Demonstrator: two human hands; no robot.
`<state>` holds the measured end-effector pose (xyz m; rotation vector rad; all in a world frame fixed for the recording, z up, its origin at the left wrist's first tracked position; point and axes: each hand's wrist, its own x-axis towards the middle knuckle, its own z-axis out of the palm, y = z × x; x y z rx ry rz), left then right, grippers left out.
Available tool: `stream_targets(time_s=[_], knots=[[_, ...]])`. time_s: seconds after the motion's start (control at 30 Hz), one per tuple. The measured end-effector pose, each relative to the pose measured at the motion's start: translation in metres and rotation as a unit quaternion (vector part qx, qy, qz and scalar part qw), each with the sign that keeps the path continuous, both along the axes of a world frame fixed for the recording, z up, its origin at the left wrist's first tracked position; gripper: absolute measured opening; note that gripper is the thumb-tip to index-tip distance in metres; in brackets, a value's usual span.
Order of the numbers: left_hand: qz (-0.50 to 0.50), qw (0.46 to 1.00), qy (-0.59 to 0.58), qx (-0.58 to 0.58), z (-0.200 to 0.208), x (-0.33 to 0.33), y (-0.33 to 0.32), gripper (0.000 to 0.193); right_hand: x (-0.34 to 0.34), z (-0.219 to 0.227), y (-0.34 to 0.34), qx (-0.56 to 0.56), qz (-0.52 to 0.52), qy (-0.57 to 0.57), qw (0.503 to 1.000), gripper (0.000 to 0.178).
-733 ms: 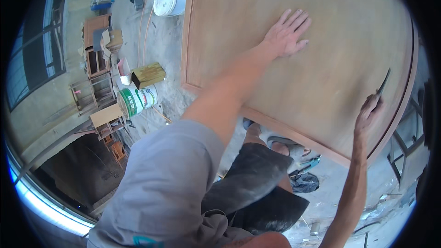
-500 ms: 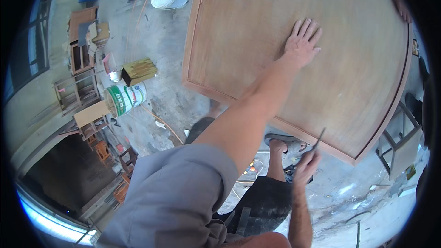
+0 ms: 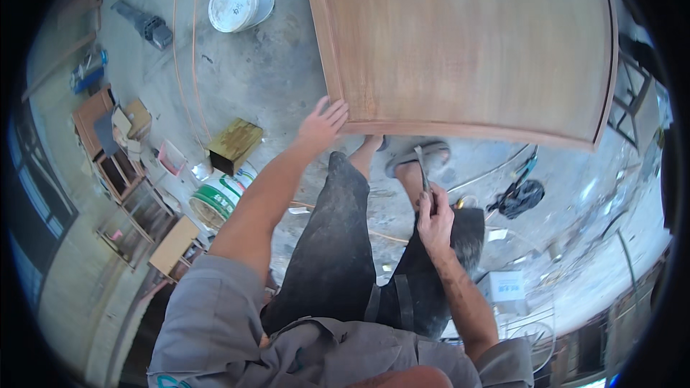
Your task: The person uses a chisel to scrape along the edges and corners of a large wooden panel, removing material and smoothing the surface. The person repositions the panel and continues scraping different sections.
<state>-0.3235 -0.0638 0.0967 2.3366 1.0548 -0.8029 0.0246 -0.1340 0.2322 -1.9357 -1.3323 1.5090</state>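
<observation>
The panel is a broad, flat sheet of brown wood, located in front of the person and extending past the top of the view. A raised border runs along its near, left and right edges.

The left hand is at the near left corner of the panel. Its fingers are extended and lie over the border; I cannot tell whether the thumb clamps the edge from below.

The right hand is clamped on a tool, narrow and dark, with its tip pointing away from the body. Hand and tool are above the person's right leg, apart from the panel.

Below the near edge, a grey sandal stands on the concrete floor. The trousers are dark and dusty.

To the right, a black bag lies on the floor near the panel. A white box stands nearer to the body.

To the left, a lidded white bucket stands beside the panel. Farther out are a power tool and thin orange lines. A yellowish block is just beside a green and white bucket.
</observation>
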Motion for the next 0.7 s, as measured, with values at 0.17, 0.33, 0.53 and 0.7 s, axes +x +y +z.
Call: stream_targets(time_s=[0.17, 0.33, 0.53, 0.7], knots=[[0.206, 0.974, 0.083, -0.048, 0.066, -0.139, -0.109, 0.054, -0.038, -0.008, -0.015, -0.008, 0.044, 0.009, 0.999, 0.021], [0.346, 0.936, 0.042, -0.051, 0.09, -0.204, -0.136, 0.043, -0.076, -0.043, -0.034, 0.032, 0.042, -0.013, 0.998, 0.022], [0.429, 0.896, -0.109, 0.018, 0.044, -0.173, 0.003, 0.041, -0.131, -0.065, -0.026, 0.044, 0.054, -0.062, 0.996, 0.022], [0.491, 0.863, -0.114, 0.018, -0.033, -0.144, 0.155, 0.055, -0.174, -0.091, -0.015, 0.089, -0.029, -0.082, 0.992, 0.028]])
